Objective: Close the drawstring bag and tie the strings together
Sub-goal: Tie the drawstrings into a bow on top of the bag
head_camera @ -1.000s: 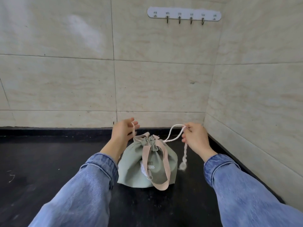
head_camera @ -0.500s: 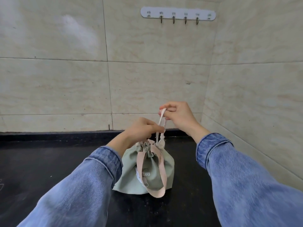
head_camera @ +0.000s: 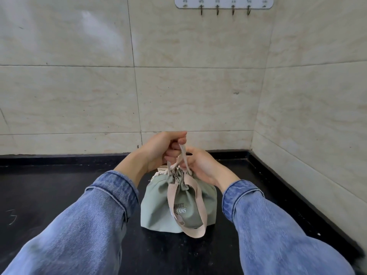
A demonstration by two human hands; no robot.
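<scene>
A sage-green drawstring bag (head_camera: 158, 205) stands upright on the black counter (head_camera: 49, 195), its mouth gathered shut. A beige strap (head_camera: 198, 205) loops down its front over white lettering. My left hand (head_camera: 158, 149) is closed above the bag's mouth and pinches the cream drawstrings (head_camera: 181, 153), pulled up taut. My right hand (head_camera: 202, 165) sits just right of the mouth, lower, with its fingers on the same strings. Where the strings end is hidden by my fingers.
Beige tiled walls (head_camera: 198, 86) meet in a corner at the back right, close behind the bag. A white hook rail (head_camera: 224, 2) hangs high on the back wall. A faint chalk mark (head_camera: 12, 216) lies on the counter's left part. Denim sleeves cover both forearms.
My hands came together from either side over the bag's mouth. The left hand has since risen with the strings while the right hand dropped beside the mouth.
</scene>
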